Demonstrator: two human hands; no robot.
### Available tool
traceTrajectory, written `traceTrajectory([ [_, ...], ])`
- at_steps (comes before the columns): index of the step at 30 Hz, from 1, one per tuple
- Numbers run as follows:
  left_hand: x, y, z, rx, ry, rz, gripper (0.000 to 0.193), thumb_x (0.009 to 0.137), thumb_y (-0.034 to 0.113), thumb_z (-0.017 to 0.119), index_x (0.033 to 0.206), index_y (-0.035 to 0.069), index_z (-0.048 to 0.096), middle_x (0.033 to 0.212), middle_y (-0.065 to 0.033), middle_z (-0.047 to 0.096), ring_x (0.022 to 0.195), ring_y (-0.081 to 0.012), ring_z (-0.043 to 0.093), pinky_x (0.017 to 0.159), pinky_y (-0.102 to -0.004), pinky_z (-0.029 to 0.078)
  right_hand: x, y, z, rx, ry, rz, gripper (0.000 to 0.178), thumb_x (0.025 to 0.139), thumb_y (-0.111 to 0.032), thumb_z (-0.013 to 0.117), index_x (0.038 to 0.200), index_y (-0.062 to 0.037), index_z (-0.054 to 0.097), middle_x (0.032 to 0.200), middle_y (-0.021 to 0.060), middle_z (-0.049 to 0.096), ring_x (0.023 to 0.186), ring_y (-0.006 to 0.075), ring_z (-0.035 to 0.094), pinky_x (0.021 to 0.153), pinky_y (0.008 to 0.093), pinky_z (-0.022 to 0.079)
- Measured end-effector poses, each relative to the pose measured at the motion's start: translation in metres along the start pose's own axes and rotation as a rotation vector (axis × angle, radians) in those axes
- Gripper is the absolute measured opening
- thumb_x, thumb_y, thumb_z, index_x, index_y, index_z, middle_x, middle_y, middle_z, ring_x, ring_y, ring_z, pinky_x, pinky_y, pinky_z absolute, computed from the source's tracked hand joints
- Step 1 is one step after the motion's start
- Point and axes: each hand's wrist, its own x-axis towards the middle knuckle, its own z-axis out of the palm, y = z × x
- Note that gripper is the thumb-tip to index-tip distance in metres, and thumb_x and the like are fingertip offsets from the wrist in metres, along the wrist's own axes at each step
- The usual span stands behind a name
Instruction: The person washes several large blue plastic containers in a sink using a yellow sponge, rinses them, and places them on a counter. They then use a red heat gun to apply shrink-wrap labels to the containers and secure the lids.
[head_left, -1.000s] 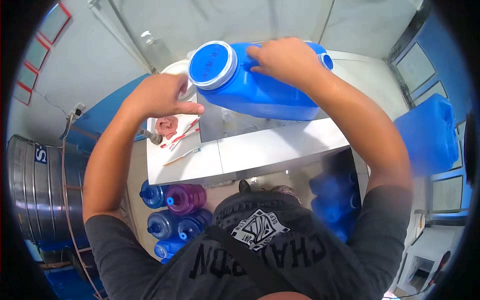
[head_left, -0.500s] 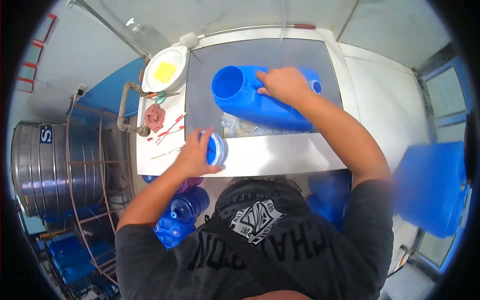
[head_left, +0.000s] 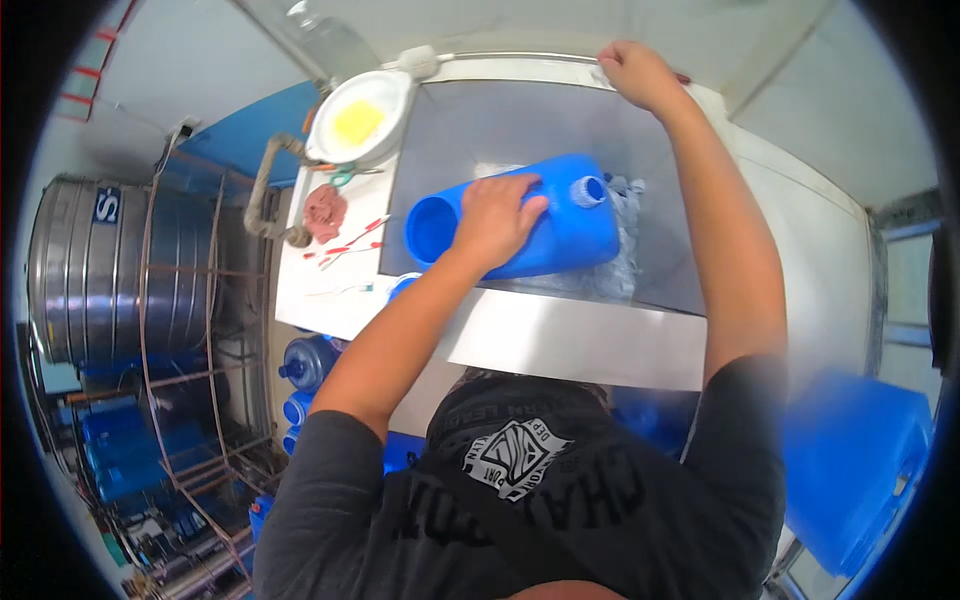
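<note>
A blue rectangular plastic jug (head_left: pixel 560 225) lies in the grey recessed basin (head_left: pixel 460 115) of the white tabletop (head_left: pixel 580 332); a long-handled white brush (head_left: pixel 510 55) lies behind. Leftward, a round white plastic bowl (head_left: pixel 396 97) holds a yellow sponge (head_left: pixel 358 123); before it lies a crumpled pink cloth (head_left: pixel 324 212), red-and-white plastic toothbrushes (head_left: pixel 374 226) on the cloth's right.

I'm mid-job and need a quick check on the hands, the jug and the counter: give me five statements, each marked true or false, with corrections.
1. The left hand rests on the blue jug. True.
2. The right hand is on the jug as well. False: it is at the back edge of the counter, by the long-handled scrubber.
3. The jug lies on its side. True.
4. A lid covers the jug's wide mouth. False: the mouth is open.
5. The yellow sponge is in the white basin. True.
</note>
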Motion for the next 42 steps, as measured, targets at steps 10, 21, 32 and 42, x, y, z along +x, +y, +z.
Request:
traceTrajectory([
  [10, -0.008, -0.033, -0.003, -0.142, 0.234, 0.065, 0.035, 0.091, 0.029, 0.062, 0.12, 0.01, 0.064, 0.122, -0.0156, 0.061, 0.12, -0.0317, 0.051, 0.104, -0.0449, 0.036, 0.047, -0.24, 0.183, -0.14, -0.241, -0.41, 0.041, 0.084, -0.031, 0.068, 0.115, -0.0046, 0.065, 0.115, 0.0205, 0.067, 0.106, 0.0358, 0.065, 0.089, 0.0451, 0.053],
  [21, -0.022, -0.028, 0.004, -0.135, 0.052, 0.084, 0.041, 0.096, 0.033, 0.058, 0.131, 0.012, 0.058, 0.117, -0.0129, 0.062, 0.111, -0.0321, 0.054, 0.097, -0.0486, 0.041, 0.08, -0.295, 0.285, -0.319, -0.18, -0.101, 0.085, 0.071, -0.03, 0.081, 0.143, -0.0086, 0.042, 0.125, 0.0227, 0.055, 0.112, 0.0395, 0.059, 0.091, 0.0475, 0.052],
  [32, 0.036, 0.0, 0.009, -0.044, 0.051, 0.127, 0.032, 0.085, 0.035, 0.067, 0.11, 0.015, 0.066, 0.123, -0.0166, 0.054, 0.124, -0.0332, 0.042, 0.108, -0.0584, 0.018, 0.047, -0.05, 0.038, 0.703, -0.044, 0.466, 0.051, 0.084, -0.04, 0.065, 0.127, -0.0149, 0.058, 0.104, 0.0022, 0.059, 0.092, 0.0144, 0.057, 0.079, 0.0295, 0.048],
  [42, 0.074, 0.014, 0.044, -0.52, -0.097, -0.519, 0.102, 0.085, 0.031, 0.062, 0.141, -0.02, -0.006, 0.109, -0.0309, 0.061, 0.1, -0.0378, 0.063, 0.093, -0.0369, 0.048, -0.045, 0.019, 0.099, 0.136, 0.129, -0.043, 0.053, 0.084, -0.03, 0.069, 0.129, -0.0056, 0.055, 0.12, 0.02, 0.059, 0.112, 0.0368, 0.058, 0.098, 0.0448, 0.046],
])
